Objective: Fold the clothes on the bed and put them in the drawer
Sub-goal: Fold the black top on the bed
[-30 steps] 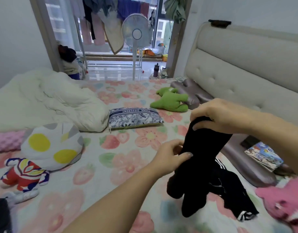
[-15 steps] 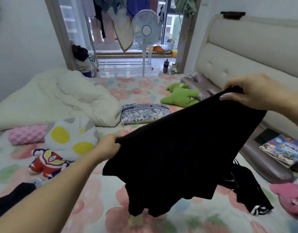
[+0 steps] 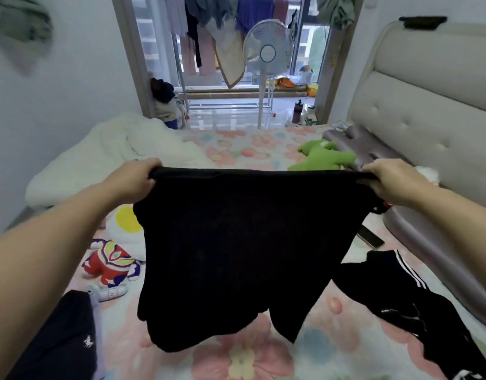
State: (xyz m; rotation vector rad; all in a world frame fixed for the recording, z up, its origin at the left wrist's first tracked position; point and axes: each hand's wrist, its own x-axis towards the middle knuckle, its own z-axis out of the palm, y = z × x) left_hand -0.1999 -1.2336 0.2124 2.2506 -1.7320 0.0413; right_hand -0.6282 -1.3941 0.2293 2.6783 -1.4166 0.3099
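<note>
Floral bed sheet [image 3: 236, 152] covers the mattress; a fan [image 3: 268, 48] stands beyond the far edge.

1. Far left: a white duvet [image 3: 104, 157] lies bunched on the sheet.
2. Near left: a dark top [image 3: 60, 341] lies on the sheet, with a red toy [image 3: 110, 263] beside it.
3. Left hand [image 3: 135, 178]: fingers curled over the left end of the waistband of the black shorts [image 3: 247, 242], clamped on it.
4. Centre: the shorts hang spread flat between both hands, above the bed, legs downward.
5. Right hand [image 3: 387, 179]: fingers clamped on the right end of the waistband, near a green plush [image 3: 322, 157].
6. Near right: a black striped garment [image 3: 395, 297] lies crumpled on the sheet, below a phone [image 3: 371, 238].
7. Far right: the padded headboard [image 3: 428, 105].
</note>
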